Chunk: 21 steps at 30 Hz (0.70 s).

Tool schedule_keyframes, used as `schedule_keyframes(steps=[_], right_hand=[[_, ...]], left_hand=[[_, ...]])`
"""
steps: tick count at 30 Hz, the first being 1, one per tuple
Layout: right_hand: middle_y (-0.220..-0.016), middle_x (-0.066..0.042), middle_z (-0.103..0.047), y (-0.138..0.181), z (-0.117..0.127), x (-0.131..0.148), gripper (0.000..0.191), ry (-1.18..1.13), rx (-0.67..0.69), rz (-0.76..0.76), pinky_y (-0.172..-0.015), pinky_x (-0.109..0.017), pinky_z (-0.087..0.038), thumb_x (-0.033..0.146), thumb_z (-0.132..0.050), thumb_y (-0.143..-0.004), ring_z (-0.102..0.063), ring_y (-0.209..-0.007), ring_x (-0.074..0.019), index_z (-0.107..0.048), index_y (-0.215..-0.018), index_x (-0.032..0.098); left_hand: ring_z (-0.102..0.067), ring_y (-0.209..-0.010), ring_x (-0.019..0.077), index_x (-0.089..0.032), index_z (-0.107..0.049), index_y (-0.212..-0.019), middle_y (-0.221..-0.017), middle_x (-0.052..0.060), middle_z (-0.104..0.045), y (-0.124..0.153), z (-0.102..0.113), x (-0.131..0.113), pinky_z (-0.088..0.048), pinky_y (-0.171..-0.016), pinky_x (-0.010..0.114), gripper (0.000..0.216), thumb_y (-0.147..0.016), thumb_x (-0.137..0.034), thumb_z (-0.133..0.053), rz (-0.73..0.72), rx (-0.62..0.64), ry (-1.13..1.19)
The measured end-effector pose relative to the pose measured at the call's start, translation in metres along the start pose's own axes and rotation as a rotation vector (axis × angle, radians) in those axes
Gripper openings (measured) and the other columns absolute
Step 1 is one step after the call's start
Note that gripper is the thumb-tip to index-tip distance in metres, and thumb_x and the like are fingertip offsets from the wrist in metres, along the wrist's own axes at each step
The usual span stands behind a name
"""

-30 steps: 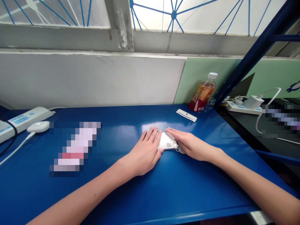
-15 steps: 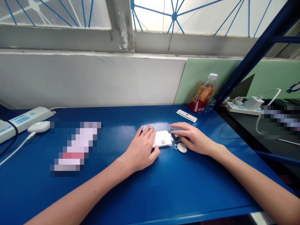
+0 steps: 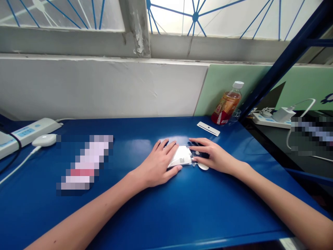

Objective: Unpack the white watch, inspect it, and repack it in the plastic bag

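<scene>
A white card in a clear plastic sleeve [image 3: 182,155] lies on the blue desk, with a small grey mark printed on it. My left hand [image 3: 160,163] rests over its left part, fingers stretched out and thumb along the near edge. From the right, my right hand [image 3: 217,154] reaches the sleeve's clear end with fingers apart, the fingertips at or on the plastic. A white round tag [image 3: 203,166] lies partly under the right hand's thumb side. Small dark and white details between those fingers are too small to make out.
Behind the right hand lies a white slotted strip [image 3: 208,128], and beyond it stands a drink bottle [image 3: 227,104]. On the left are a blurred-out flat object [image 3: 87,161], a white charger piece [image 3: 44,140] with a cable, and a power strip [image 3: 28,135]. A blue post [image 3: 275,66] rises at the right.
My left hand has slid slightly right over the card, its fingers covering the far edge. The right hand's fingers have spread and come lower, hiding more of the round tag.
</scene>
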State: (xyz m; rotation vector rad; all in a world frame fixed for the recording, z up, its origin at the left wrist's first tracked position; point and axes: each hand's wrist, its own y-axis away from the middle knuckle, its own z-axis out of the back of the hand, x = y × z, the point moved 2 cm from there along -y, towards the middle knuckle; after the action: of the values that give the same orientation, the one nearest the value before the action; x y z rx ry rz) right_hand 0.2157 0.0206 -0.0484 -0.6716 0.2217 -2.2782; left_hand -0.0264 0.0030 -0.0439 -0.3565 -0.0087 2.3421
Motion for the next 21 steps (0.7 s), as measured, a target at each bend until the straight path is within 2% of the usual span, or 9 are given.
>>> schedule_keyframes(steps=[6,12,21], right_hand=[[-0.133,-0.018,-0.062,-0.0024,-0.0007,0.0008,0.035,-0.062,-0.024,-0.030,-0.101,-0.054,-0.050,0.037,-0.072,-0.084,-0.058,-0.123,-0.0346,-0.074,-0.115,0.022],[-0.123,-0.014,-0.069,-0.0024,-0.0020,0.0005,0.023,-0.132,-0.067,0.039,-0.097,-0.052,-0.053,0.033,-0.072,-0.084,-0.062,-0.118,-0.0315,-0.077,-0.104,0.024],[-0.126,-0.014,-0.068,-0.0030,-0.0040,0.0044,0.026,-0.141,-0.049,0.033,-0.098,-0.053,-0.052,0.033,-0.071,-0.085,-0.059,-0.121,-0.0320,-0.076,-0.109,0.023]], left_hand=[[-0.026,-0.145,0.0374,-0.013,-0.032,-0.151,-0.152,0.015,-0.041,-0.0001,0.0033,-0.0010,-0.019,-0.116,0.059,0.061,-0.100,-0.047,-0.038,-0.049,0.037,0.010],[-0.029,-0.144,0.0368,-0.016,-0.033,-0.150,-0.150,0.015,-0.044,0.0007,0.0038,-0.0014,-0.020,-0.116,0.059,0.058,-0.101,-0.045,-0.038,-0.058,0.017,0.020],[-0.029,-0.144,0.0348,-0.017,-0.032,-0.150,-0.150,0.013,-0.044,0.0006,0.0034,-0.0002,-0.019,-0.117,0.057,0.055,-0.102,-0.044,-0.036,-0.075,0.028,0.025]])
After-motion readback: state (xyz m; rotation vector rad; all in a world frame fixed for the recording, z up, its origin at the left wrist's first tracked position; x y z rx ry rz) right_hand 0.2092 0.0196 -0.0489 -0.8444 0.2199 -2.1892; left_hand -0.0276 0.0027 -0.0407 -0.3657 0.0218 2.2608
